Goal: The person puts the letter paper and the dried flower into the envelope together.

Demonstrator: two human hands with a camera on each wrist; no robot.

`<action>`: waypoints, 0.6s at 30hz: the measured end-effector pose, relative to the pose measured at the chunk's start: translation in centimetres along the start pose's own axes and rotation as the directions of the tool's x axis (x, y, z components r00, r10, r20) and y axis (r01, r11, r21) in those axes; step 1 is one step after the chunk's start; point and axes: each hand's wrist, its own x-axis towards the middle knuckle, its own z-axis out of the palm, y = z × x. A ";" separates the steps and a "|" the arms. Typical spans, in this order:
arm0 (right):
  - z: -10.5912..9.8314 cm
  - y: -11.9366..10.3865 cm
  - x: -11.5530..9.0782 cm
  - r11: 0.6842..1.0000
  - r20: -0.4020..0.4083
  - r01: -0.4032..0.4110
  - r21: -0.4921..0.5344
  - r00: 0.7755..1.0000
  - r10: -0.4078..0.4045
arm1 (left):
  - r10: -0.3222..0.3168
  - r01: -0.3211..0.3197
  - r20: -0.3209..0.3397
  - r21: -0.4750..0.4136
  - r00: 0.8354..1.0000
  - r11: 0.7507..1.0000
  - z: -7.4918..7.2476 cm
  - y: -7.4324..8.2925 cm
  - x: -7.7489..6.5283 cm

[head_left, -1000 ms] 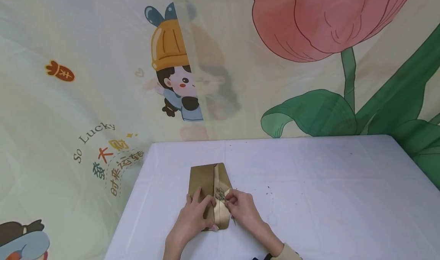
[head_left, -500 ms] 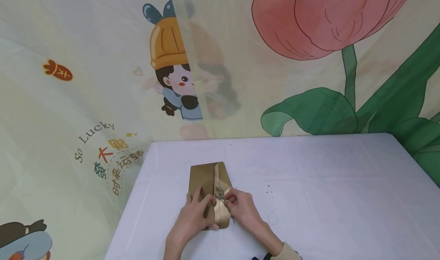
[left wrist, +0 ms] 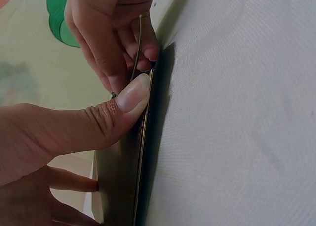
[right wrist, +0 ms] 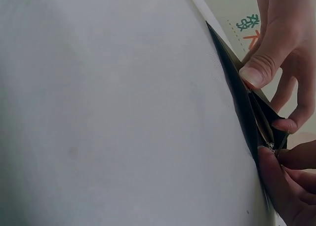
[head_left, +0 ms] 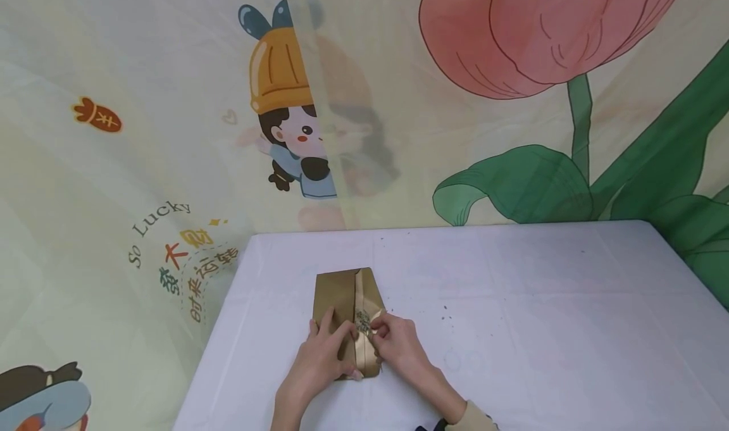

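Observation:
A gold envelope point(head_left: 336, 290) lies flat on the white table, its flap side to the right and a paler strip along the opening. On that strip sits a small grey-green clump of dried plant bits point(head_left: 362, 321). My left hand point(head_left: 320, 358) rests on the envelope with fingers spread, its thumb point(left wrist: 133, 95) pressing at the near edge. With thumb and forefinger, my right hand point(head_left: 401, 345) pinches at the clump beside the flap; the fingers partly hide what they pinch. In the left wrist view a thin brown stem-like strip point(left wrist: 138, 43) stands out by the right fingers.
Several dark crumbs point(head_left: 445, 308) are scattered on the white tabletop point(head_left: 541, 304) to the right and toward the back edge. A printed cloth backdrop point(head_left: 376, 70) hangs behind the table.
My right hand has shifted slightly left and inward over the envelope, its fingers closer to the clump. The left hand stays in place.

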 end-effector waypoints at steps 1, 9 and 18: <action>0.1 -0.1 0.0 1.000 0.000 0.003 -0.005 1.000 -0.003 | 0.000 0.000 0.000 0.000 1.000 1.000 0.0 0.0 0.0; 0.7 -0.7 0.0 1.000 0.025 0.012 -0.002 1.000 -0.012 | -0.002 0.002 0.001 -0.006 1.000 1.000 -0.3 0.1 -0.2; 1.3 -1.0 -0.1 0.995 0.032 0.028 -0.092 0.999 -0.026 | -0.008 0.008 0.009 -0.008 1.000 1.000 -0.5 0.2 -0.3</action>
